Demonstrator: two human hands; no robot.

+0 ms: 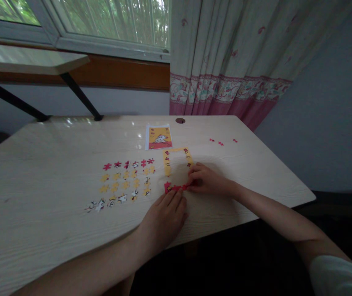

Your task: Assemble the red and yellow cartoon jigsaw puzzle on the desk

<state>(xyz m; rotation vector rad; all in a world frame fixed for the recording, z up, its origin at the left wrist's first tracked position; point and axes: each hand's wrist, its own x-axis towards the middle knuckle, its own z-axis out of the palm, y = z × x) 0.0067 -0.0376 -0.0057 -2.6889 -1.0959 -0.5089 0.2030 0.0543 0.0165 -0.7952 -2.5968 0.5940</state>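
Note:
A jigsaw border (166,163) lies on the table, yellow along the top and sides and red along the bottom, with bare tabletop inside it. My left hand (167,213) rests below it, fingers stretched forward, the tips pressing on the red bottom row (176,188). At the lower right corner my right hand (208,179) is closed in a pinch on a red puzzle piece (188,185), which its fingers partly cover. Just behind the border is a reference picture (160,138) of a white cartoon animal on yellow and red.
Left of the border, loose puzzle pieces (125,185) are laid out in rows: red, yellow, and white with dark lines. Several small red pieces (220,143) lie at the back right. A raised shelf (31,59) stands at back left. The table's front edge is close to my arms.

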